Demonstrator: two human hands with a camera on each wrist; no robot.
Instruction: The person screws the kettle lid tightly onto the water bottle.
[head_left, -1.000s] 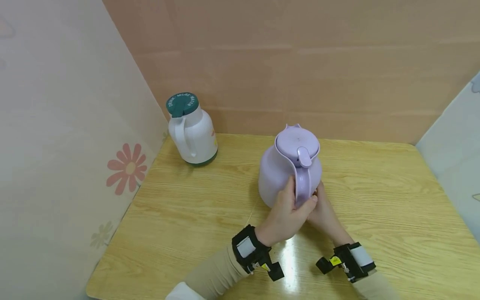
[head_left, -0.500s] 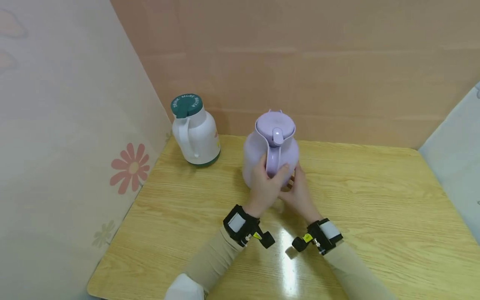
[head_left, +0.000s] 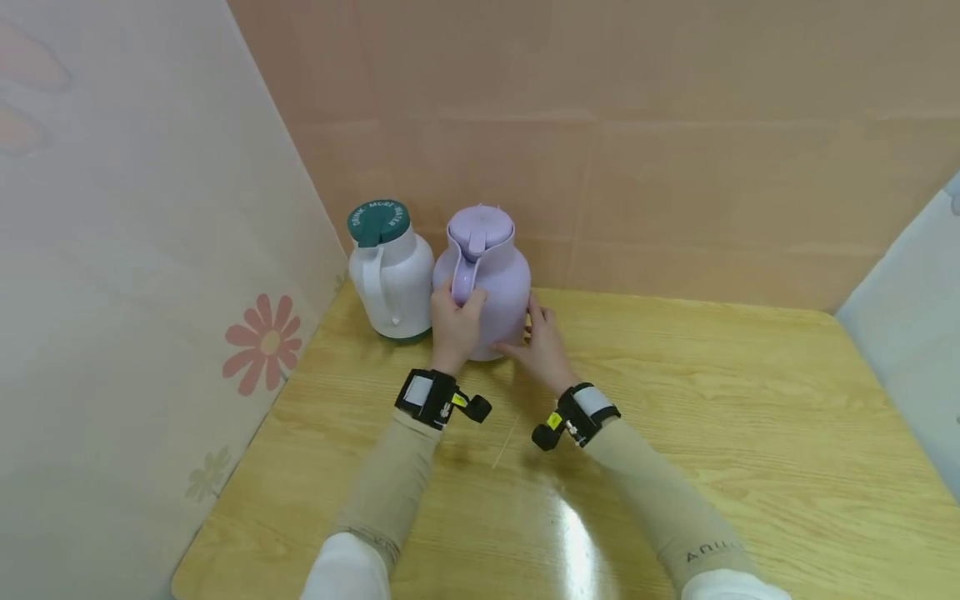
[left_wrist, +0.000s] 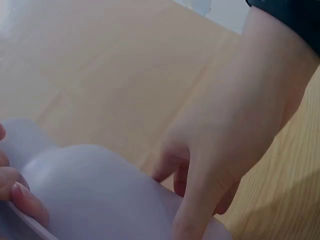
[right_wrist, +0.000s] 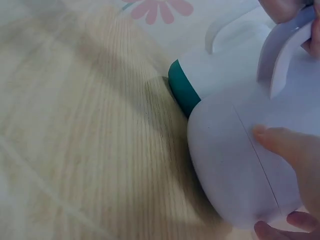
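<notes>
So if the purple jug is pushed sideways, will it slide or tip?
The purple jug probably slides: its base looks wide and the table glossy. A high push might tip it. Its smooth wall may slip under the right hand.

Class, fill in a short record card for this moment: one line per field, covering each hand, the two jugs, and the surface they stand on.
Left hand: grips the handle of the lilac plastic thermos jug
Right hand: fingers rest against the lilac jug's right side
Lilac jug: upright, lid on, handle towards the person
White plastic thermos jug with dark green lid: upright, just left of the lilac jug, at or near touching
Surface: light wooden table, both jugs at its far left corner
Backdrop: peach wall; flower-print panel on the left
</notes>
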